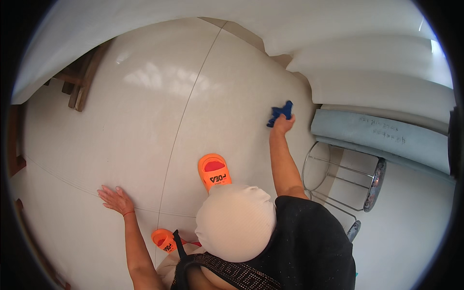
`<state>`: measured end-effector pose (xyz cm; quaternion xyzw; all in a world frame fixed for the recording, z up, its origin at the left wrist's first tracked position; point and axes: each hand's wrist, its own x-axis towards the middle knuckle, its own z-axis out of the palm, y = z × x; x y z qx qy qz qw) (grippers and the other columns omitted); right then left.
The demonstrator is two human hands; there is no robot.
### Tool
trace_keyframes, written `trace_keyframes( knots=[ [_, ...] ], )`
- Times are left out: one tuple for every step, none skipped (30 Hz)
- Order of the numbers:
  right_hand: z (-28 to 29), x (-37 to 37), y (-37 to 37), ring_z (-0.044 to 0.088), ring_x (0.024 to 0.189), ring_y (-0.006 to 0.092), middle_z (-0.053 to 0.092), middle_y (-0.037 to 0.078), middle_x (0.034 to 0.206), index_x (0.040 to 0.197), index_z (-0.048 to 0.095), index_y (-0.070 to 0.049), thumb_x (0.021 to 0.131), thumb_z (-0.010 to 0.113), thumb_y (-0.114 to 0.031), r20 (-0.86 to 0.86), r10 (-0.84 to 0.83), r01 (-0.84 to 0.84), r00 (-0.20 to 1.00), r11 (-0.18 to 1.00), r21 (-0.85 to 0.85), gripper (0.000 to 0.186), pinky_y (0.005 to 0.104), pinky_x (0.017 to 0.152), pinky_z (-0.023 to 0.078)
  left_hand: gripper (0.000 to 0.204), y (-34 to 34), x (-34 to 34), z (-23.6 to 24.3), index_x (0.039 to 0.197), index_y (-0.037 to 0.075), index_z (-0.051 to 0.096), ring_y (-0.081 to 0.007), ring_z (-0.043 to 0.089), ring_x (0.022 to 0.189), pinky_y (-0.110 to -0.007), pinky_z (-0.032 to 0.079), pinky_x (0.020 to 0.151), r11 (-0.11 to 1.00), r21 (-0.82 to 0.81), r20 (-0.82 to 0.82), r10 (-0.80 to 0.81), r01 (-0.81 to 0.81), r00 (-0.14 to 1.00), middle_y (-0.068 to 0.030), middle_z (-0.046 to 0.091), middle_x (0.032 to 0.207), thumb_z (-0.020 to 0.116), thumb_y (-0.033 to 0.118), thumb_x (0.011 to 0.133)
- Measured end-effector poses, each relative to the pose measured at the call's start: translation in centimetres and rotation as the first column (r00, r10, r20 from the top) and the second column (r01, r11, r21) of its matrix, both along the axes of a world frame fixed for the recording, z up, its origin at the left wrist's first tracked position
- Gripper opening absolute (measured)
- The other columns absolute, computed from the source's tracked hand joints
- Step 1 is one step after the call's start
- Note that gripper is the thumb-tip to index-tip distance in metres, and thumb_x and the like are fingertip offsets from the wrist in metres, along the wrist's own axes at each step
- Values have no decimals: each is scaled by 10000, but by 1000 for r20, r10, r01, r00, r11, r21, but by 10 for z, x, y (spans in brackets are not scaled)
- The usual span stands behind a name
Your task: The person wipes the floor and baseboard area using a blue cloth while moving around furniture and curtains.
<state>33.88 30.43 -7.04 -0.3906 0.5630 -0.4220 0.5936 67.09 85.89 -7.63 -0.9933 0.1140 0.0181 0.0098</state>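
Note:
A crumpled dark blue cloth is gripped in my right hand, out ahead on the right, above pale floor tiles. The fingers close round the cloth's near end, while the rest of it hangs loose. Off to the left, my left hand is held out over the floor with its fingers spread and nothing in it. A thin reddish band circles that wrist.
Orange clogs are on my feet. At right, a metal-framed stool lies on its side by a grey-blue panel. White drapery hangs along the far side. Wooden furniture legs stand at far left.

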Motion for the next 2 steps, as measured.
trace_keyframes(
  knots=[
    [-13, -41, -22, 503, 1153, 278, 442, 186, 1309, 1357, 239, -61, 852, 537, -186, 196, -35, -8, 980, 977, 215, 600, 401, 908, 460, 651, 1, 4, -3, 1464, 107, 102, -331, 40, 1406, -567, 27, 1087, 997, 59, -37, 52, -50, 998, -162, 17, 1525, 341, 430, 952],
    [-24, -119, -71, 480, 1209, 295, 375, 176, 1403, 1469, 28, -141, 889, 529, -306, 685, 201, -413, 700, 897, 158, 785, 460, 868, 500, 660, -25, -19, -28, 1466, 113, 93, -331, 40, 1406, -572, 25, 1086, 997, 64, -163, 62, -52, 985, -159, 0, 1527, 342, 439, 950]
  ],
)
